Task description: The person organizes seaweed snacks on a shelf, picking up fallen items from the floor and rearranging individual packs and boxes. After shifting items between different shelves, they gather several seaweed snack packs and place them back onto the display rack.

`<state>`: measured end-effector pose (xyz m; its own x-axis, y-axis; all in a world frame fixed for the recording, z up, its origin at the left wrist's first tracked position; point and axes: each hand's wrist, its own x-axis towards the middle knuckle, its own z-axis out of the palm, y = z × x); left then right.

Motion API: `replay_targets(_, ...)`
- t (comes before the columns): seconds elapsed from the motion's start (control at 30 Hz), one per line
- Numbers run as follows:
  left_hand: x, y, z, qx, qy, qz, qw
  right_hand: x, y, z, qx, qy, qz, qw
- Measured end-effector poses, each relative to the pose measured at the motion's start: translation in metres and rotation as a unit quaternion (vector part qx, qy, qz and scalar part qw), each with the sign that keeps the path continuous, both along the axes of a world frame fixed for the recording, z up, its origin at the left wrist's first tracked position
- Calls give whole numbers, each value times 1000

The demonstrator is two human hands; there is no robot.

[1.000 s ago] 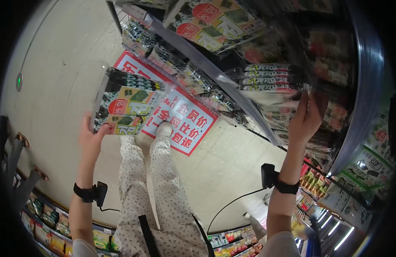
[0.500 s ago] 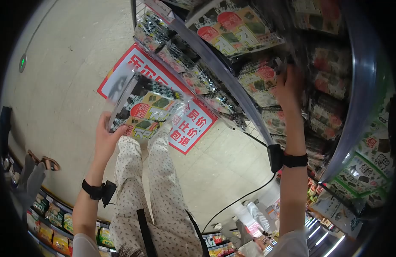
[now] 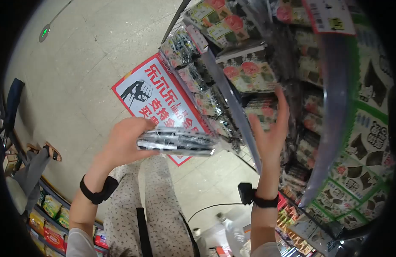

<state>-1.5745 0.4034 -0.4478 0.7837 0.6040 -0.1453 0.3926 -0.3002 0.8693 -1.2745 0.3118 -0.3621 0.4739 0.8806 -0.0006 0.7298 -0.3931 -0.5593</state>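
My left hand [image 3: 127, 143] grips a small stack of seaweed snack packs [image 3: 180, 142] from its left end, thumb above and fingers below. The stack is turned edge-on, so mostly the clear wrapping and dark edges show. My right hand [image 3: 270, 132] is raised at the shelf with thumb and fingers apart and nothing visible between them. Just beyond its fingertips lie seaweed packs with red circles [image 3: 249, 70], and more packs [image 3: 262, 107] sit behind the hand.
A shelf edge [image 3: 232, 94] runs diagonally beside my right hand. Larger green-edged packs [image 3: 360, 145] fill the right side. A red-bordered sign [image 3: 138, 92] lies on the floor [image 3: 78, 81]. Another person's sandaled foot [image 3: 53, 152] and snack bags [image 3: 52, 205] are at the lower left.
My left hand has turned its packs from face-up to edge-on and moved slightly right. My right hand has drawn back from among the shelf packs, its fingers now spread.
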Motion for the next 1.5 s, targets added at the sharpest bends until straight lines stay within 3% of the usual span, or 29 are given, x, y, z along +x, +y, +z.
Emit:
replay_targets(0.03, 0, 0, 5, 80, 9, -40, 996, 17, 13, 1, 1, -6, 7, 1000)
replay_targets(0.13, -1, 2, 30, 165, -4, -59, 985, 56, 58, -9, 0, -107, 51, 993)
replay_targets(0.2, -3, 2, 45, 145, 7, -53, 988, 62, 81, -15, -50, -215, 81, 972)
replay_targets(0.23, -4, 1, 51, 120, 17, -55, 991, 67, 86, -22, -111, -209, 77, 968)
replay_targets(0.33, -7, -1, 58, 100, 7, -28, 995, 91, 85, -37, -94, -245, 142, 954)
replay_targets(0.4, -7, 2, 57, 100, -9, -9, 995, 84, 78, -16, -109, -227, 115, 961)
replay_targets(0.47, -8, 4, 52, 93, -24, 2, 995, 77, 61, 0, 10, -111, 8, 994)
replay_targets(0.53, -8, 10, 45, 48, -9, 10, 999, 99, 38, -4, 17, -50, -47, 997)
replay_targets(0.6, -8, 19, 38, 37, -9, -1, 999, 97, 30, 1, 22, 6, -104, 994)
replay_targets(0.67, -8, 33, 34, 29, -8, -10, 1000, 83, 30, 4, 64, 58, -278, 957)
replay_targets(0.7, -8, 40, 32, 25, -10, -11, 1000, 66, 33, 0, 158, 86, -275, 945)
replay_targets(0.73, -9, 46, 32, 20, -10, -10, 1000, 67, 29, -11, 151, 86, -279, 944)
replay_targets(0.8, -8, 62, 30, 30, -13, -14, 999, 70, 22, -38, 249, 5, -185, 951)
replay_targets(0.83, -8, 70, 30, 42, -15, -11, 999, 72, 22, -41, 179, -138, -172, 959)
replay_targets(0.93, 1, 91, 34, 28, 7, -38, 999, 69, 44, -42, 128, -218, -212, 944)
replay_targets(0.97, 7, 95, 33, 28, 7, -44, 999, 77, 50, -42, 195, -43, -267, 943)
replay_targets(1.0, 13, 99, 32, 29, 5, -89, 996, 79, 45, -42, 193, -43, -270, 942)
replay_targets(1.07, 28, 102, 29, 28, 5, -133, 991, 79, 26, -37, 110, -140, -226, 958)
replay_targets(1.1, 35, 100, 28, 34, -9, -140, 990, 76, 15, -25, 27, -389, -47, 920)
replay_targets(1.13, 41, 97, 28, 41, -25, -149, 988, 67, 5, -23, 23, -386, -45, 921)
replay_targets(1.2, 51, 94, 29, 24, -29, -145, 989, 45, -4, -33, 81, -128, -146, 978)
replay_targets(1.23, 54, 95, 30, 11, -31, -138, 990, 35, -2, -47, 82, -128, -144, 978)
replay_targets(1.3, 56, 95, 34, 3, -16, -124, 992, 22, 9, -74, 182, 19, -351, 918)
replay_targets(1.33, 57, 95, 35, -5, -1, -113, 994, 27, 19, -80, 183, 26, -342, 921)
replay_targets(1.4, 54, 93, 32, -7, 20, -84, 996, 37, 39, -88, -52, -18, -426, 903)
replay_targets(1.43, 51, 90, 31, -9, 37, -65, 997, 41, 47, -100, 108, 105, -365, 919)
replay_targets(1.5, 53, 85, 27, -14, 44, -19, 999, 43, 56, -109, 117, 107, -350, 923)
